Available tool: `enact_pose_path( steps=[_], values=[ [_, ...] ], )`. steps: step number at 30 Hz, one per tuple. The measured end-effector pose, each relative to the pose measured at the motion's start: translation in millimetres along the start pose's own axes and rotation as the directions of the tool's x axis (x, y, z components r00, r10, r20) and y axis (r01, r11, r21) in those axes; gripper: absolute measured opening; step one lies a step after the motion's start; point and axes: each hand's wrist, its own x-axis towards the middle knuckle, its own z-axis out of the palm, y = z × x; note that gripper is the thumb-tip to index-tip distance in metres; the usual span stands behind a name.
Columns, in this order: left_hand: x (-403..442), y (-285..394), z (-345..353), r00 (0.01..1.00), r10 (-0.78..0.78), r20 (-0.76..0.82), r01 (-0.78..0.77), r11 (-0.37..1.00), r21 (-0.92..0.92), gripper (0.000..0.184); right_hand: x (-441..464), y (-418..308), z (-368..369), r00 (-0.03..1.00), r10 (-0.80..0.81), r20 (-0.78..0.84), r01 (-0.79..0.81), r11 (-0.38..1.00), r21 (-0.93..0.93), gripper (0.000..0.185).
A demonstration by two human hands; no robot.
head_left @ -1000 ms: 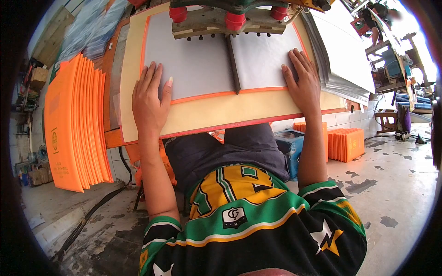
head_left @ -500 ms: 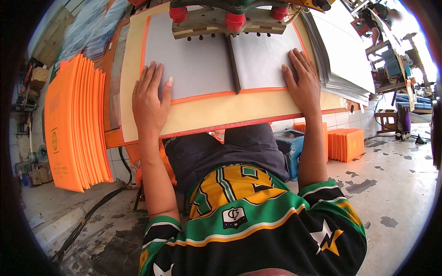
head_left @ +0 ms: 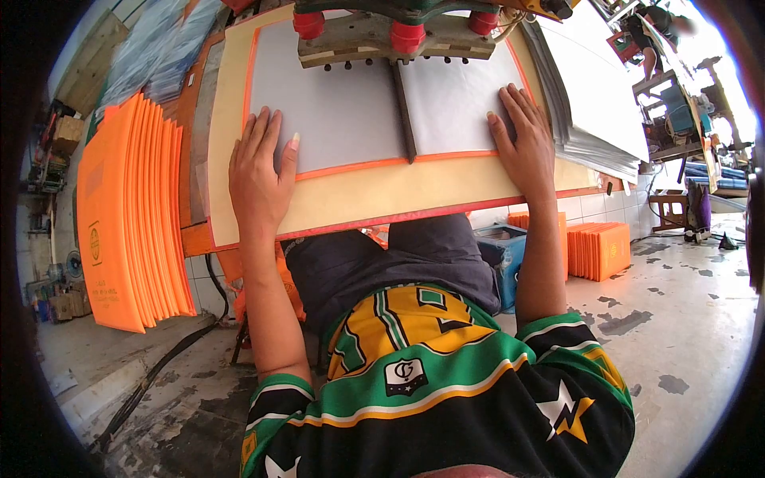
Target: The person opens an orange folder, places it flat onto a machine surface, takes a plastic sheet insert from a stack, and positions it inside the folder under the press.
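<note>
An opened-out orange cover point(head_left: 343, 169) with pale translucent sheets point(head_left: 343, 111) over its inside lies on a cream board point(head_left: 382, 195). A dark bar point(head_left: 404, 111) runs down its middle. My left hand point(head_left: 260, 171) rests flat on the cover's left edge, fingers stretched out and thumb apart. On the right edge lies my right hand point(head_left: 526, 143), also flat with its fingers extended. Neither hand grips anything. Above the far part of the cover is a machine head point(head_left: 398, 40) with red fittings, hiding what lies under it.
Orange folders point(head_left: 131, 215) stand in a stack at the left, near plastic-wrapped sheets point(head_left: 159, 52). White sheets point(head_left: 598, 88) are piled at the right. Below the table are a blue crate point(head_left: 500, 259) and more orange folders point(head_left: 599, 249). Another person point(head_left: 649, 40) is in the far right background.
</note>
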Motion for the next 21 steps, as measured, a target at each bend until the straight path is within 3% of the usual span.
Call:
enact_pose_path(
  steps=[21],
  values=[
    [-0.6,1.1,-0.3,1.0,-0.015,0.003,0.015,1.0,0.002,0.051,-1.2,-0.3,2.0,1.0,0.014,0.002,-0.014,1.0,-0.024,0.058]
  ],
)
